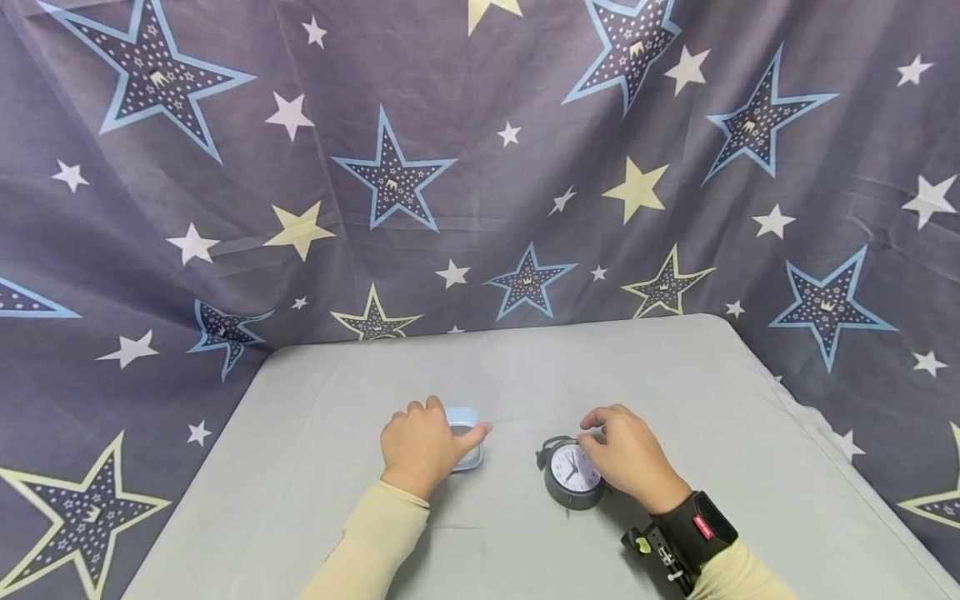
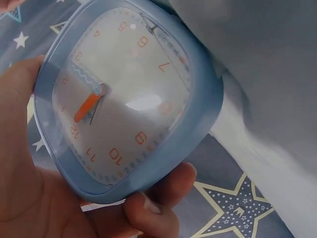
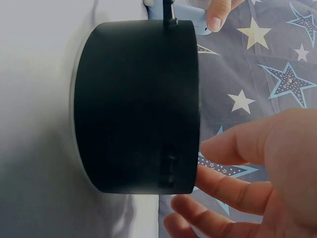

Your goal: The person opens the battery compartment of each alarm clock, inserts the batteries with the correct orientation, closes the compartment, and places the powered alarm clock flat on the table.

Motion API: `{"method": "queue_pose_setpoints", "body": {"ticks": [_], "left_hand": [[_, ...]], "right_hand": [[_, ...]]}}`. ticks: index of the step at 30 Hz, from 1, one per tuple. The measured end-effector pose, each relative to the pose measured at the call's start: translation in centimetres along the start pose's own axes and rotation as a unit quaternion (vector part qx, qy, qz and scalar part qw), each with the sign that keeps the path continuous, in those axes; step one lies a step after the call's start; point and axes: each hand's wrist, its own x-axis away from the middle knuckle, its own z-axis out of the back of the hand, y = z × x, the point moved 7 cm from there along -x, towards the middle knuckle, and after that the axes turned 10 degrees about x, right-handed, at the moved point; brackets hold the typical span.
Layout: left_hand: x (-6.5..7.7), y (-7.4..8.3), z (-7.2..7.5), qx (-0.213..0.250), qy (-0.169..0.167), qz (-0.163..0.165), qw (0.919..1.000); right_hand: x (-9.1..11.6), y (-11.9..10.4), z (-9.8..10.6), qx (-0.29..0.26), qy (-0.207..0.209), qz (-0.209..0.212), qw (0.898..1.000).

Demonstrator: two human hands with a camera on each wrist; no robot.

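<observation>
From the head, the left hand (image 1: 423, 446) reaches over a light blue clock (image 1: 463, 416), thumb across its near side, and the right hand (image 1: 628, 454) is at a black alarm clock (image 1: 573, 471), which sits on the grey-covered desk (image 1: 525, 375) just under the thumb and between the two hands. From the left wrist, the thumb and curled fingers grasp the blue clock at opposite edges, its face between them; whether it touches the desk I cannot tell. From the right wrist, bent fingers lie against or just beside the black clock's edge; I cannot tell whether they grip. The step seems to be handling both clocks at once; the next move probably calls for a surer right-hand hold and a steady left.
</observation>
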Motion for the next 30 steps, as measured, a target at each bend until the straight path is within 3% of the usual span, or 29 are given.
{"method": "queue_pose_setpoints", "body": {"ticks": [7, 17, 30], "left_hand": [[0.1, 0.4, 0.1, -0.022, -0.043, 0.015, 0.9987], [0.2, 2.7, 1.6, -0.018, 0.004, -0.026, 0.9995], [1.2, 5.8, 2.3, 0.007, 0.044, -0.094, 0.9946]], "right_hand": [[0.0, 0.0, 0.0, 0.003, -0.003, -0.001, 1.000], [0.0, 0.1, 0.0, 0.001, -0.003, -0.002, 1.000], [0.0, 0.2, -0.1, -0.001, -0.015, -0.008, 1.000]]}}
